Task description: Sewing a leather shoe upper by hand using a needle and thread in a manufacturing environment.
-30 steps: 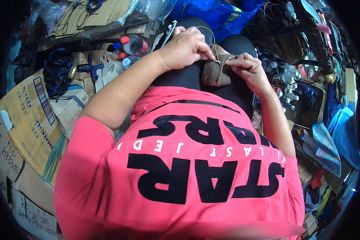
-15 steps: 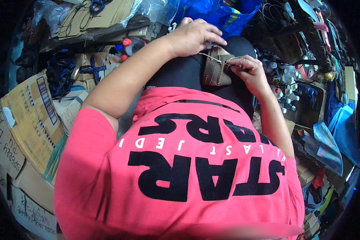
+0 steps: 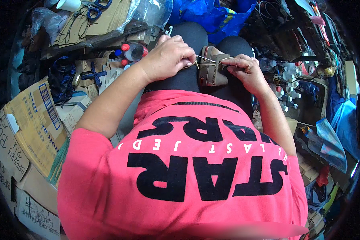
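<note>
A brown leather shoe (image 3: 213,74) rests upright between my dark-clad knees, with cord stitching and lacing across it. Pale thread (image 3: 204,59) runs out from both sides of its top. On the shoe's left, my left hand (image 3: 169,57) pinches the thread, fingers closed and a little apart from the leather. Close against the right side, my right hand (image 3: 245,70) pinches the other length of thread between thumb and forefinger. Whether a needle is in either hand cannot be seen.
A blue bag (image 3: 212,18) lies beyond my knees. Bottles with red and blue caps (image 3: 133,52) stand at the left, near cardboard sheets (image 3: 98,26) and a large carton (image 3: 38,112). Several small bottles (image 3: 286,82) fill the right side beside a blue plastic sheet (image 3: 342,124).
My left hand has come down and left, away from the shoe, drawing thread out sideways. The shoe has shifted slightly left. My right hand stays at its side.
</note>
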The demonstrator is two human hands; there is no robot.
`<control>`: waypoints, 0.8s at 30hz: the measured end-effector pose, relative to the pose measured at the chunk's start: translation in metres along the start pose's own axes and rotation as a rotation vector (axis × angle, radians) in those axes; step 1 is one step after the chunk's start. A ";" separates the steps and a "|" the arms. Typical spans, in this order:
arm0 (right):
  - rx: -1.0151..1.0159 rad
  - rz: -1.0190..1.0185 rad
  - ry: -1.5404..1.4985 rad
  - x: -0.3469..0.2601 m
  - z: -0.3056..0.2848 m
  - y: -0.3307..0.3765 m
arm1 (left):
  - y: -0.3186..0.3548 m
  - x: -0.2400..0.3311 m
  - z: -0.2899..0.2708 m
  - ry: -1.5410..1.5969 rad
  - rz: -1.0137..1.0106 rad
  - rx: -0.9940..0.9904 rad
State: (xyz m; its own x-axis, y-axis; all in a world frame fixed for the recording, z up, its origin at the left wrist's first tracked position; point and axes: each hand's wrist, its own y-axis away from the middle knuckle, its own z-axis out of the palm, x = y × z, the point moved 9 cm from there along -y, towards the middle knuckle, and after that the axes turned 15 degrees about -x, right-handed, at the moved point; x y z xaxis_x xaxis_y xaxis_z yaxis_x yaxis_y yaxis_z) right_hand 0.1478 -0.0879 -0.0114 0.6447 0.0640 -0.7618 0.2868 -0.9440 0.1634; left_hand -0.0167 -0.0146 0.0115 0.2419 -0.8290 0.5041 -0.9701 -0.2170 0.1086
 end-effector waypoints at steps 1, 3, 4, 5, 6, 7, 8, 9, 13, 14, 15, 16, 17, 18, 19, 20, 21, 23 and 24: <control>-0.005 0.020 -0.052 0.002 0.001 0.001 | 0.002 -0.001 -0.002 0.027 -0.020 0.032; -0.009 0.039 -0.104 0.002 0.001 0.003 | 0.002 -0.003 -0.014 0.088 -0.023 0.171; 0.008 0.055 -0.103 0.002 -0.001 0.005 | -0.001 0.000 -0.018 0.085 -0.025 0.170; 0.025 0.071 -0.103 0.002 -0.002 0.007 | -0.002 0.005 -0.027 0.057 -0.018 0.223; 0.026 0.069 -0.104 0.001 -0.002 0.007 | -0.003 0.010 -0.033 0.028 -0.011 0.275; 0.039 0.058 -0.086 -0.001 -0.003 0.007 | -0.009 0.013 -0.029 0.009 -0.020 0.218; 0.052 0.047 -0.067 -0.002 -0.004 0.007 | -0.011 0.015 -0.026 0.008 -0.020 0.219; 0.053 0.047 -0.067 -0.002 -0.004 0.007 | -0.015 0.016 -0.018 -0.002 -0.004 0.180; 0.082 0.002 0.011 -0.003 -0.005 0.006 | -0.020 0.009 -0.005 0.029 -0.036 0.130; 0.085 -0.016 0.074 -0.005 -0.006 0.006 | -0.020 0.005 -0.003 0.043 -0.074 0.121; 0.085 -0.015 0.072 -0.002 -0.005 0.005 | -0.021 0.004 0.000 0.043 -0.075 0.119; 0.089 -0.021 0.087 -0.001 -0.005 0.004 | -0.021 0.000 0.000 0.066 -0.082 0.148; 0.093 -0.027 0.102 0.000 -0.004 0.004 | -0.020 -0.003 0.000 0.090 -0.089 0.177; 0.092 -0.028 0.101 0.000 -0.004 0.003 | -0.020 -0.004 0.003 0.090 -0.092 0.176; 0.085 -0.008 0.105 0.002 -0.002 0.002 | -0.020 -0.006 0.005 0.114 -0.100 0.178; 0.078 0.011 0.109 0.004 -0.001 0.002 | -0.020 -0.008 0.008 0.138 -0.109 0.179; 0.077 0.012 0.107 0.002 0.000 0.002 | -0.021 -0.007 0.010 0.139 -0.110 0.177; 0.070 0.058 0.064 0.004 0.001 0.002 | -0.021 -0.008 0.013 0.168 -0.156 0.185; 0.070 0.057 0.062 0.004 0.002 0.001 | -0.021 -0.006 0.013 0.167 -0.158 0.184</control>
State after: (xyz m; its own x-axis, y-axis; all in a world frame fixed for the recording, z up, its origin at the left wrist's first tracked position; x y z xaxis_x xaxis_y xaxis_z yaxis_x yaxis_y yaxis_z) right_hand 0.1492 -0.0893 -0.0162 0.7017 0.0273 -0.7119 0.1996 -0.9668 0.1597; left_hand 0.0028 -0.0116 -0.0055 0.3681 -0.6844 0.6294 -0.8972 -0.4390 0.0473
